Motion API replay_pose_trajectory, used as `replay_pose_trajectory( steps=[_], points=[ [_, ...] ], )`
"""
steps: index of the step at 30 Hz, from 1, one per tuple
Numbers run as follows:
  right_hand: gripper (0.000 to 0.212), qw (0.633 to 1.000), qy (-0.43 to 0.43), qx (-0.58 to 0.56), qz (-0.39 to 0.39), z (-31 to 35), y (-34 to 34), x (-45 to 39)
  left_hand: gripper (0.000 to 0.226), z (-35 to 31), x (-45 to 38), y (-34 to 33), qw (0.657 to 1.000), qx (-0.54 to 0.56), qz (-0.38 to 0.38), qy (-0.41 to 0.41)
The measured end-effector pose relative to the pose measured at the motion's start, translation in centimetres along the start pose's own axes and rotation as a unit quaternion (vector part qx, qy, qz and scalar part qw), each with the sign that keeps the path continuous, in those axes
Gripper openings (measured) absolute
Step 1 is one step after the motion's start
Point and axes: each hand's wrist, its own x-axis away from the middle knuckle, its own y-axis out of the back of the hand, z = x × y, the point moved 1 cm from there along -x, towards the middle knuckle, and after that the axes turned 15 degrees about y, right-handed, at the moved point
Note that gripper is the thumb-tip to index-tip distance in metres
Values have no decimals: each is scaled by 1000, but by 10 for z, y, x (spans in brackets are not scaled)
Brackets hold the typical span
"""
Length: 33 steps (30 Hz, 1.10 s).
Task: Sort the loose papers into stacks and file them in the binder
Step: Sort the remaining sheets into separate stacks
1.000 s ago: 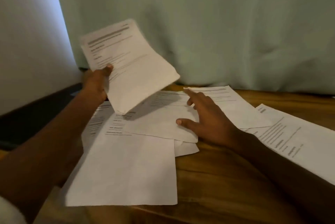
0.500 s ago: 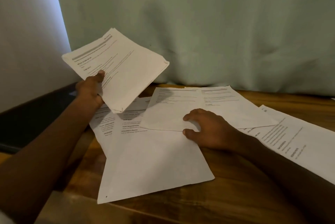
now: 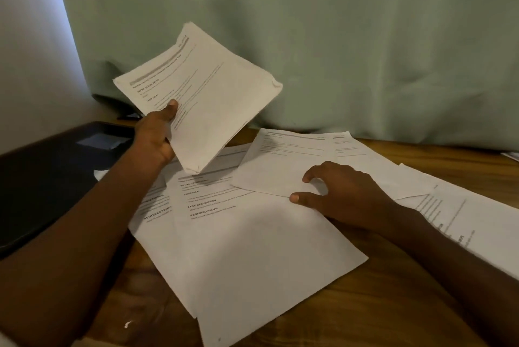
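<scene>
**Papers spread on the worktop, one bundle lifted**

The left hand (image 3: 157,136) holds a small stack of papers (image 3: 205,99) up off the wood, thumb on the printed face and the other fingers hidden behind it, the stack tilted with one corner pointing down. Below it, loose sheets overlap across the wooden worktop (image 3: 379,304): a large sheet (image 3: 252,256) nearest the person with printed headings at its far end, and a smaller sheet (image 3: 278,167) lying on top of it. The right hand (image 3: 342,192) rests on that smaller sheet's near corner, fingers curled and thumb stretched out along the edge, pinching the corner. Another printed sheet (image 3: 471,223) lies to the right, partly under the right forearm. A dark binder (image 3: 47,178) lies flat at the left, beside the papers. A pale green curtain (image 3: 337,37) hangs behind everything.
</scene>
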Motion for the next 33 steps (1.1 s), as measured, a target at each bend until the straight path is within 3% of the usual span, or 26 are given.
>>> replay_pose_trajectory(
  steps=[2,5,9,13,16,19,22,24,27,29,33],
  points=[
    [37,997,10,1,-71,-4,6,0,33,-4,4,3,1000,2,0,-14],
    [39,985,25,75,-156,-19,18,2,29,-4,8,3,1000,8,-2,-16],
    [19,979,0,138,-149,-49,34,6,21,-2,11,-2,1000,22,14,1],
    [9,986,-47,91,-131,-75,49,14,28,-1,12,-3,999,30,37,11],
    [19,989,-56,102,-87,-73,42,13,22,0,14,-4,999,28,43,19],
    [40,982,-9,37,-187,-47,36,12,17,-1,15,-4,999,27,31,25],
    [29,962,77,4,-260,4,35,13,20,-1,15,-2,999,19,37,28],
    [28,981,80,-36,-175,42,28,15,21,-1,17,-5,998,8,51,25],
    [76,998,53,8,19,78,5,17,29,-2,20,-7,998,17,59,11],
    [96,996,35,59,54,85,-6,18,23,-6,19,-5,997,35,65,-2],
    [102,995,-35,45,80,74,-4,18,45,-5,16,-2,995,-1,100,-13]
  ],
)
